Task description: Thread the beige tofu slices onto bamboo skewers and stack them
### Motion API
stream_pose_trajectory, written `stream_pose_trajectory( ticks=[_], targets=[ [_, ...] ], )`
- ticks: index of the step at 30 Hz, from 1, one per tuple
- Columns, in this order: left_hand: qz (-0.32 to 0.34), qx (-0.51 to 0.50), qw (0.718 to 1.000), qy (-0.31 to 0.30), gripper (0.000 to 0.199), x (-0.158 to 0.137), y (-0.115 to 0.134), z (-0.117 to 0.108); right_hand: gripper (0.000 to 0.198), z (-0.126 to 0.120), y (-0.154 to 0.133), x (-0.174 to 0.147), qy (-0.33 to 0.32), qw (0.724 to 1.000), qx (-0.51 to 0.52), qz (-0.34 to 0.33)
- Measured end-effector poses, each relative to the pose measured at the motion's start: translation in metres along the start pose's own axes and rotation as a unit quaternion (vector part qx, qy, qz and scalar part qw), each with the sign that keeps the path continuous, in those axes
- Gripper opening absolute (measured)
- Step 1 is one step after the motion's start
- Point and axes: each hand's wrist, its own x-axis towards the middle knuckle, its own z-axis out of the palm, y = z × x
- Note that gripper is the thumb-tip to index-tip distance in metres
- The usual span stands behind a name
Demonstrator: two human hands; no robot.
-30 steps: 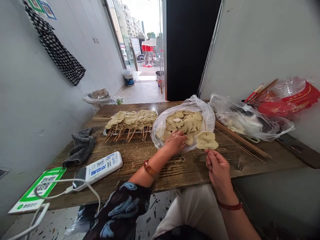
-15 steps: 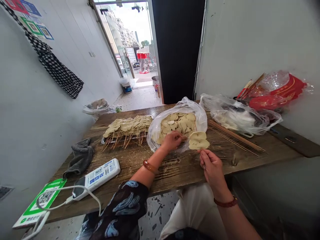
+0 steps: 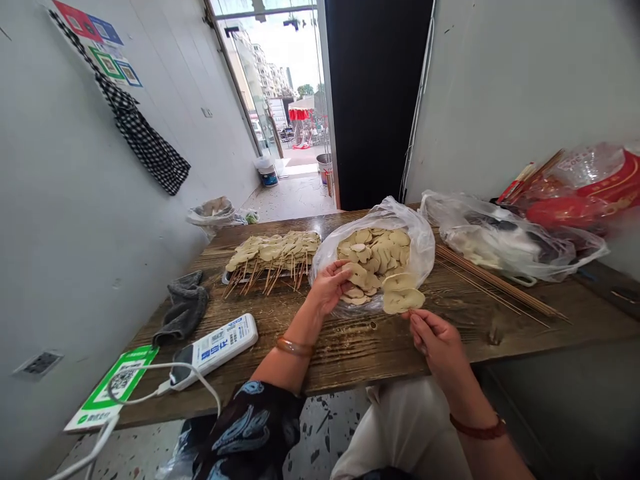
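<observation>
My left hand (image 3: 330,288) is at the near-left side of an open clear plastic bag (image 3: 423,243), its fingers closed on the edge of a thin, pale potato slice (image 3: 361,275). Loose slices of the same kind (image 3: 395,250) fill the bag. To its right, my right hand (image 3: 436,335) pinches the lower end of a skewer, mostly hidden by my fingers and the food. Threaded on it are flat potato slices (image 3: 403,300), held up just beside the bag's front. Left of the bag, a tray (image 3: 227,275) bears a heap of skewered slices (image 3: 275,250), their sticks pointing toward me.
Bare bamboo skewers (image 3: 500,283) lie right of the bag, before another plastic bag (image 3: 530,243) and red packaging (image 3: 575,207). On the left are a grey cloth (image 3: 184,308), a white cabled device (image 3: 220,348) and a green QR card (image 3: 117,387). The wooden table's front edge (image 3: 350,383) is near my knees.
My left hand has drawn back from the pile and now has a slice in its fingers. My right hand still has the loaded skewer. The whole view has shifted slightly.
</observation>
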Motion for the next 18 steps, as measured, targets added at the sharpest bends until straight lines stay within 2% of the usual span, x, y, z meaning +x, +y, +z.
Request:
stream_pose_trajectory(
  ticks=[3,7,13,15,18],
  targets=[
    [0.033,0.006,0.999,0.033,0.045,-0.001,-0.002,-0.001,0.033,0.012,0.0,-0.008,-0.052,0.998,-0.033,0.02],
    [0.092,0.047,0.992,0.07,0.036,-0.002,0.002,-0.005,0.033,0.022,0.008,-0.013,-0.088,0.993,-0.07,0.039],
    [0.209,0.216,0.944,0.138,0.014,0.002,0.011,-0.012,0.03,0.017,0.018,-0.012,-0.098,0.989,-0.109,0.027],
    [0.208,0.22,0.944,0.134,0.013,0.001,0.012,-0.011,0.03,0.016,0.017,-0.013,-0.104,0.987,-0.12,0.025],
    [0.17,0.156,0.967,0.105,0.02,-0.003,0.013,-0.008,0.029,0.017,0.014,-0.014,-0.116,0.982,-0.148,0.014]
  ],
)
